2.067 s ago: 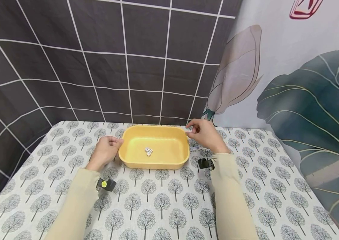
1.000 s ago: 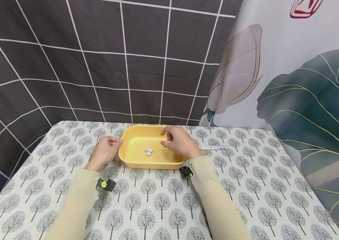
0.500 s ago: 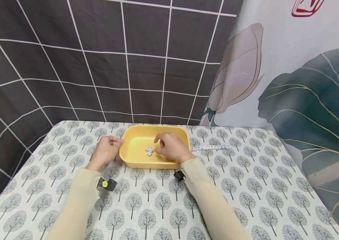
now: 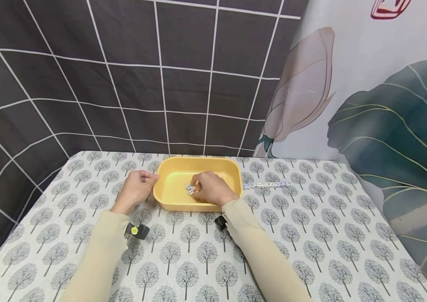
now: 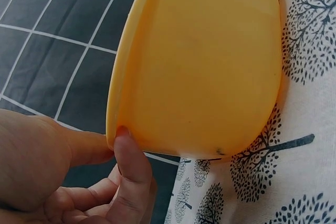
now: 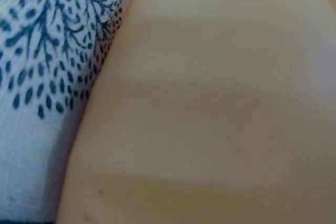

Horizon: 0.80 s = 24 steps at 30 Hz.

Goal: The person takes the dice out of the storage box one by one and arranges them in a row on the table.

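A yellow plastic tub (image 4: 198,207) stands on the patterned cloth. My left hand (image 4: 134,191) pinches its left rim between thumb and fingers, as the left wrist view also shows on the tub wall (image 5: 199,77). Several small white dice (image 4: 190,190) with dark pips lie in a cluster on the tub's floor. Inside the tub, my right hand (image 4: 213,188) is at the right side of the dice, its thumb and index fingertip apart around them and partly covering them. In the right wrist view, the tub's outer wall (image 6: 210,103) hides the hand.
To the right of the tub, a straight row of small dice (image 4: 268,184) runs along the tree-print tablecloth (image 4: 205,251). A dark gridded curtain (image 4: 122,84) hangs behind the table, and a floral curtain (image 4: 383,126) hangs at the right.
My right hand has moved left from the tub's right end, over the rim and down to the dice, uncovering the row on the cloth. My left hand has kept its pinch on the rim.
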Motion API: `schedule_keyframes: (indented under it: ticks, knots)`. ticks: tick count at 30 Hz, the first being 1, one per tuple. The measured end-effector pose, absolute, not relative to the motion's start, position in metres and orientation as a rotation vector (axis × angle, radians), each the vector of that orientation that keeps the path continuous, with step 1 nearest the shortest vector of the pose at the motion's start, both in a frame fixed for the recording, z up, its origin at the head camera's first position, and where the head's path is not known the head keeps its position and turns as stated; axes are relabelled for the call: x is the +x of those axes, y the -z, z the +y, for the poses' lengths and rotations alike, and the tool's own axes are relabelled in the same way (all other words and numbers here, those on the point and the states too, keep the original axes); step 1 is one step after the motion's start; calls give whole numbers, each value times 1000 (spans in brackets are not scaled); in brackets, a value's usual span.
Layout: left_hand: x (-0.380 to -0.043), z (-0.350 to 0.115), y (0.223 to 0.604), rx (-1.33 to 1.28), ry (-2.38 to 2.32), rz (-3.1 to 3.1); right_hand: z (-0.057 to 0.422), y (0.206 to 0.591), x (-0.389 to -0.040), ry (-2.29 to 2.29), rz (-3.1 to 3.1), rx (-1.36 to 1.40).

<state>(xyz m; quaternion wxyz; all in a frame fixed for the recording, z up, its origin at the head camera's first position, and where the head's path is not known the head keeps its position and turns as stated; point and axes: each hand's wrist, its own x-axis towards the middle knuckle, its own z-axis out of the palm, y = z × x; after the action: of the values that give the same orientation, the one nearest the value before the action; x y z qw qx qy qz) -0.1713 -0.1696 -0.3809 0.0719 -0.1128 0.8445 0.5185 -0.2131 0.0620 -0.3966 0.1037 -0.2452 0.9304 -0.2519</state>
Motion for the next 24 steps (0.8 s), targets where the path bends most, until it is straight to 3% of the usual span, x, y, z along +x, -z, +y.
schedule_keyframes:
  ticks: [24]
  knots:
    - [-172, -171, 383, -331, -1572, 2528, 69, 396, -214, 684, 2803, -719]
